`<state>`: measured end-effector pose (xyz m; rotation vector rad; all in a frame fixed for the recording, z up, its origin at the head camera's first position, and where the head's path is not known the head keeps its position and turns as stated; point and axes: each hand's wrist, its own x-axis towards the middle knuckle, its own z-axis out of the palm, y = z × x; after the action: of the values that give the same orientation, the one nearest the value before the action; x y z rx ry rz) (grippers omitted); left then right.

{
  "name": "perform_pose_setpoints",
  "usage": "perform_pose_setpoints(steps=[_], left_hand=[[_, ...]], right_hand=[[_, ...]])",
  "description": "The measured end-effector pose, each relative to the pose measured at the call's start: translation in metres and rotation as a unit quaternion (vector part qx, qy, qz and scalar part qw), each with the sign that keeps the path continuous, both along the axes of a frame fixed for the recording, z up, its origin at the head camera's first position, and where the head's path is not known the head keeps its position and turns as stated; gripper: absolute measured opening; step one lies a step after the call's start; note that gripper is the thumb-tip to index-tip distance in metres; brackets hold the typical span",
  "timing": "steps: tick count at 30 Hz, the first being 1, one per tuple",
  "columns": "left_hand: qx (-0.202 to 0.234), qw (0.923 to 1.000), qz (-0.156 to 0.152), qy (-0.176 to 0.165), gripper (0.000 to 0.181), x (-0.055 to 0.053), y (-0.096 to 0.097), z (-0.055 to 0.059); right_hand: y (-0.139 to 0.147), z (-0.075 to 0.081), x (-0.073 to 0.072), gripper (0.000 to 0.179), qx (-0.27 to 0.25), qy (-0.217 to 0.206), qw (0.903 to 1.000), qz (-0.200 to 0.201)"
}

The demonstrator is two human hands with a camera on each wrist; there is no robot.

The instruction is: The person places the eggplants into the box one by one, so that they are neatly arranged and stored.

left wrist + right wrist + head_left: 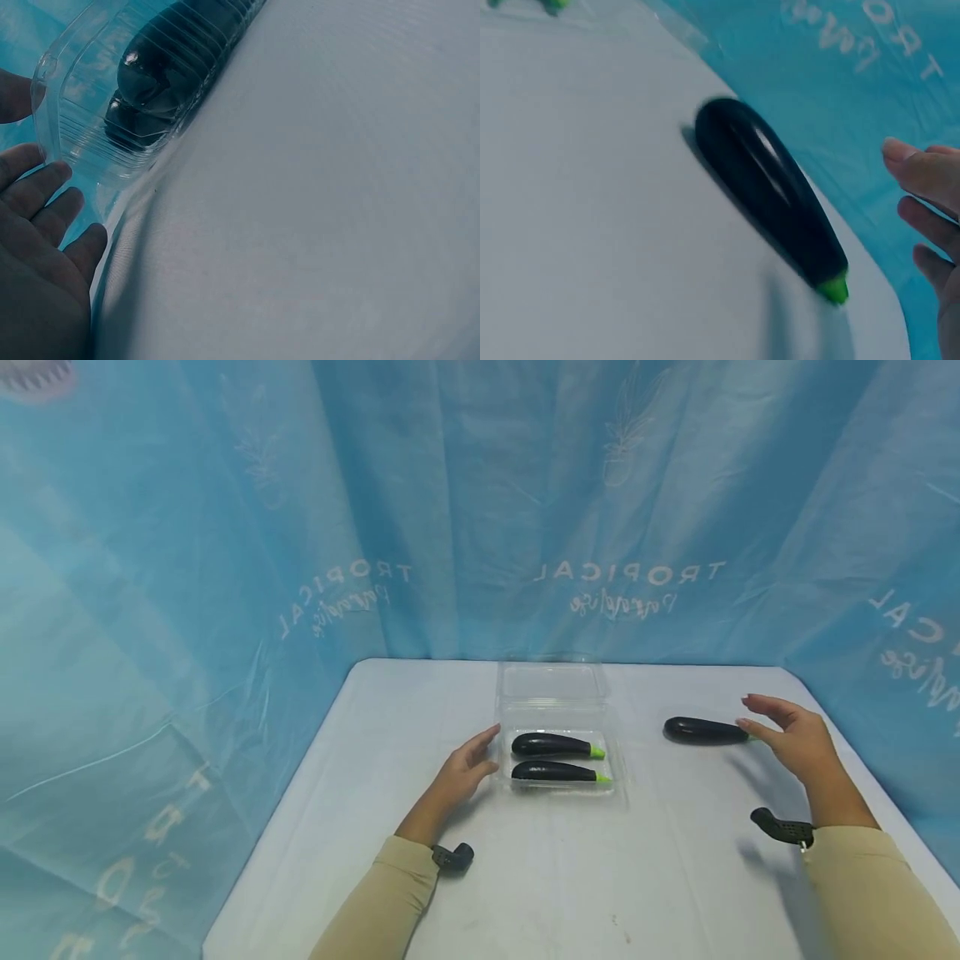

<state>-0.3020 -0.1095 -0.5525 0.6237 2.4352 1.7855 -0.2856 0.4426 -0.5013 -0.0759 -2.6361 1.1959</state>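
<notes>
A clear plastic clamshell box [562, 787] lies open on the table, its lid folded back. Inside it two dark eggplants [550, 744] with green stems lie side by side. At the box's left side is my left hand [457, 774], its fingers relaxed and spread; in the left wrist view its fingertips [56, 174] meet or nearly meet the plastic edge. A third eggplant [701, 731] rests on the table to the right. My right hand [802, 743] hovers by its stem end, fingers apart; the right wrist view shows a gap between the hand and this eggplant [769, 195].
A white cloth covers the table [555, 877]. Blue curtains [495, 510] with printed lettering hang behind it and at both sides. The transparent lid [553, 682] reaches toward the table's back edge. Each wrist wears a dark strap with a camera mount [783, 828].
</notes>
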Motion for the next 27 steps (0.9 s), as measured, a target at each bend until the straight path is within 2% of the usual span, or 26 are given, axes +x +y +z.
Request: perform_pose_setpoints(steps=[3,8,13,19,27], left_hand=[[0.005,1.0,-0.002,0.006,0.065,-0.002,0.001,0.0],[0.001,1.0,-0.004,0.003,0.066,-0.002,0.002,0.0],[-0.008,0.9999,0.008,0.006,0.065,0.0,0.001,0.0],[-0.001,1.0,0.0,-0.001,0.066,0.001,-0.001,-0.002],[-0.001,1.0,0.005,-0.002,0.066,0.002,0.001,0.0]], right_hand=[[0.023,-0.003,-0.004,0.077,0.019,-0.021,0.9993,0.025],[0.041,-0.007,-0.005,0.072,0.056,-0.025,0.9972,0.043],[0.044,-0.012,-0.01,0.076,0.058,-0.048,0.9962,0.043],[0.043,-0.022,-0.013,0.081,0.055,-0.087,0.9938,0.044],[0.03,-0.026,-0.024,0.072,0.075,-0.098,0.9918,0.032]])
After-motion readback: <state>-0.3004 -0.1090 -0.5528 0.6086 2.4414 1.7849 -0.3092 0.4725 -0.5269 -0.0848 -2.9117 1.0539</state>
